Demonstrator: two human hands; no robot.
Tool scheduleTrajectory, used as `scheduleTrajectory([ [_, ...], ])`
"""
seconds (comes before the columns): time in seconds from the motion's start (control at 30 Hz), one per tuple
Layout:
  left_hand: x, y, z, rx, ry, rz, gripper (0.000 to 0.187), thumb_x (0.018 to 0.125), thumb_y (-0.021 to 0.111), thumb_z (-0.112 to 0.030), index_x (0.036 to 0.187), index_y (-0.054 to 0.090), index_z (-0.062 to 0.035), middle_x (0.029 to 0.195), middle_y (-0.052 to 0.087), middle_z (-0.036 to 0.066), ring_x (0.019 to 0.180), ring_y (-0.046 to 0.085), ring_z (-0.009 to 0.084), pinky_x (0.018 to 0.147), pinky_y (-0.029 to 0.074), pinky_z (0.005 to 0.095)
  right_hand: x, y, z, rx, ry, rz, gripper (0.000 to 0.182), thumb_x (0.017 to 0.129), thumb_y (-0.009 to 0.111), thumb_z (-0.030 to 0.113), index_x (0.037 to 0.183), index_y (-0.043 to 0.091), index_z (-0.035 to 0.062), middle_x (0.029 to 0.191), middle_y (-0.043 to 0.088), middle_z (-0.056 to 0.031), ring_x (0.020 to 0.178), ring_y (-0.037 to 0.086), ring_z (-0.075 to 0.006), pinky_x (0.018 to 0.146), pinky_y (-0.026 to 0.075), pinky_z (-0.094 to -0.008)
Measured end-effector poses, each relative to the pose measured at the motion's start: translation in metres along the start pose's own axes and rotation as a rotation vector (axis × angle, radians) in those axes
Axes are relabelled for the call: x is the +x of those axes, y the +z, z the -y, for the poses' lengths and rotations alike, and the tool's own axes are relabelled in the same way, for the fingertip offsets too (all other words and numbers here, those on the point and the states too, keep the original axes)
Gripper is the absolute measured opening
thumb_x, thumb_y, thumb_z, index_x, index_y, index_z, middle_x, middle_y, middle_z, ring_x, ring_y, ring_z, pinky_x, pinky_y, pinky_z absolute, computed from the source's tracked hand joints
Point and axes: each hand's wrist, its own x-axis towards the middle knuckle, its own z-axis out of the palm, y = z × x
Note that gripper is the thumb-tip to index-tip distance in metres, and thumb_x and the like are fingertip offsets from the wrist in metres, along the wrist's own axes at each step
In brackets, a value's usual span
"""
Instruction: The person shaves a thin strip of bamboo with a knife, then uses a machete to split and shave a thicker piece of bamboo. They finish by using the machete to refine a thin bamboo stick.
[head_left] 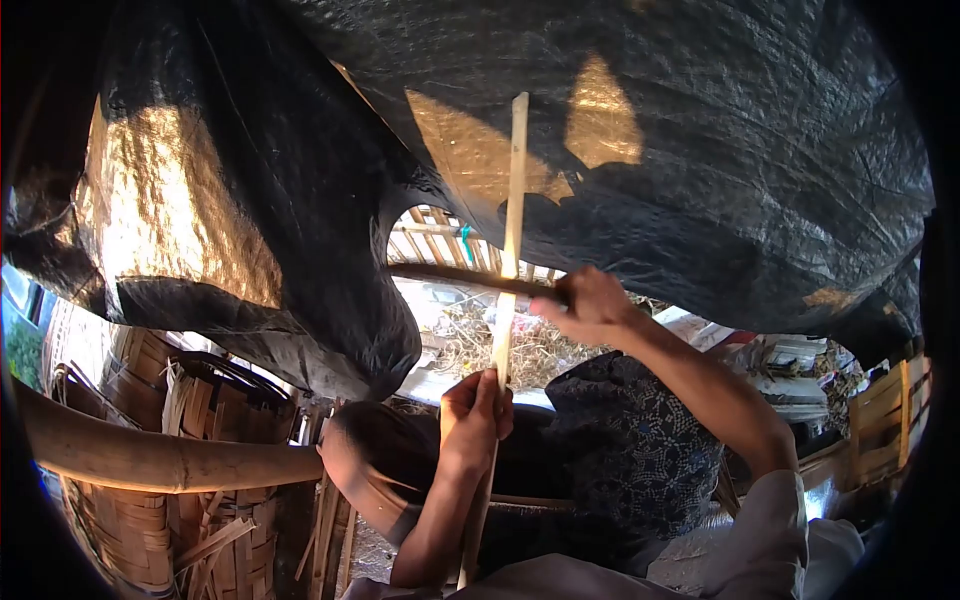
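Observation:
My left hand (472,418) is wrapped round a long, pale bamboo strip (516,190) that stands nearly upright, its lower end running down past my wrist to my lap. My right hand (592,306) grips the handle of a long, dark-bladed knife (445,273). The blade lies crosswise, pointing left, and overlaps the strip well above my left fist. Below and between my arms, a dark patterned cloth (645,445) covers part of my lap.
Black plastic sheeting (720,190) hangs low in front and overhead. A thick bamboo pole (190,467) juts in from the left above woven bamboo baskets (115,530). Shavings (475,345) litter the ground ahead. A wooden crate (885,415) stands at the right.

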Motion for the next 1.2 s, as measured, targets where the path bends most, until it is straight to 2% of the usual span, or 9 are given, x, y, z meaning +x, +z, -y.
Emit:
scheduleTrajectory([
  [0.27,0.003,0.000,-0.005,-0.028,0.030,-0.012,0.027,0.092,0.048,-0.025,0.077,0.054,-0.0031,0.058,0.048,0.002,0.040,0.039,0.0064,0.037,0.030,0.0198,-0.011,0.006,0.033,-0.091,-0.273,0.175,0.064,0.069,0.054,0.067,0.062,0.060,0.0038,0.056,0.057,-0.0135,0.056,0.060,-0.0318,0.055,0.048,-0.0414],
  [0.47,0.003,-0.004,0.004,-0.010,0.108,0.051,0.025,0.090,0.053,-0.027,0.095,0.055,-0.0026,0.063,0.050,0.000,0.046,0.043,0.0065,0.039,0.033,0.0194,-0.020,0.009,0.046,-0.252,-0.380,0.159,0.071,0.064,0.053,0.074,0.062,0.060,0.0041,0.055,0.058,-0.0114,0.051,0.059,-0.0284,0.050,0.049,-0.0380],
  [0.6,-0.001,0.000,-0.009,0.086,0.029,-0.045,0.031,0.093,0.047,-0.029,0.075,0.054,-0.0042,0.053,0.046,0.000,0.039,0.037,0.0049,0.035,0.026,0.0184,-0.001,0.009,0.019,-0.235,-0.313,0.057,0.083,0.064,0.039,0.083,0.057,0.059,0.0031,0.047,0.053,-0.0095,0.039,0.054,-0.0226,0.038,0.044,-0.0352],
  [0.63,0.001,-0.001,-0.009,0.086,-0.008,-0.082,0.035,0.094,0.045,-0.028,0.068,0.051,-0.0054,0.049,0.043,-0.001,0.036,0.034,0.0042,0.034,0.023,0.0187,0.006,0.004,0.014,-0.168,-0.210,0.006,0.079,0.067,0.040,0.081,0.056,0.058,0.0051,0.046,0.051,-0.0061,0.038,0.050,-0.0184,0.034,0.040,-0.0314],
  [0.67,0.000,0.000,-0.009,0.056,0.004,-0.060,0.034,0.094,0.045,-0.028,0.069,0.052,-0.0051,0.050,0.043,-0.001,0.037,0.034,0.0045,0.034,0.023,0.0188,0.007,-0.003,0.013,-0.179,-0.092,-0.029,0.061,0.072,0.055,0.064,0.059,0.059,0.0051,0.049,0.055,-0.0084,0.044,0.056,-0.0232,0.045,0.046,-0.0367],
  [0.8,0.003,0.002,-0.006,0.032,-0.024,-0.019,0.031,0.094,0.044,-0.027,0.075,0.054,-0.0037,0.053,0.045,0.000,0.038,0.034,0.0047,0.034,0.024,0.0189,-0.007,0.010,0.011,-0.077,-0.233,0.055,0.056,0.072,0.057,0.060,0.059,0.059,0.0055,0.048,0.053,-0.0093,0.042,0.054,-0.0248,0.043,0.044,-0.0372],
  [0.97,-0.004,0.001,-0.005,0.055,0.050,-0.040,0.027,0.093,0.046,-0.025,0.080,0.054,-0.0040,0.057,0.047,0.000,0.039,0.037,0.0045,0.034,0.028,0.0192,-0.014,0.007,0.040,-0.319,-0.417,0.120,0.082,0.052,0.049,0.085,0.058,0.059,0.0041,0.049,0.055,-0.0106,0.045,0.058,-0.0261,0.047,0.049,-0.0370],
  [1.13,0.000,-0.004,-0.012,0.070,0.031,-0.039,0.027,0.094,0.044,-0.024,0.079,0.052,-0.0028,0.053,0.040,-0.002,0.039,0.033,0.0042,0.035,0.024,0.0189,0.006,-0.012,0.019,-0.099,-0.025,0.028,0.058,0.073,0.057,0.062,0.063,0.064,0.0048,0.048,0.054,-0.0096,0.043,0.055,-0.0235,0.045,0.045,-0.0380],
  [1.2,0.001,-0.002,-0.010,0.046,-0.005,-0.019,0.027,0.094,0.043,-0.025,0.080,0.052,-0.0029,0.054,0.040,-0.002,0.039,0.034,0.0042,0.034,0.023,0.0187,0.002,-0.008,0.008,-0.099,-0.061,-0.028,0.054,0.075,0.056,0.058,0.064,0.065,0.0057,0.049,0.053,-0.0102,0.042,0.054,-0.0234,0.044,0.043,-0.0384],
])
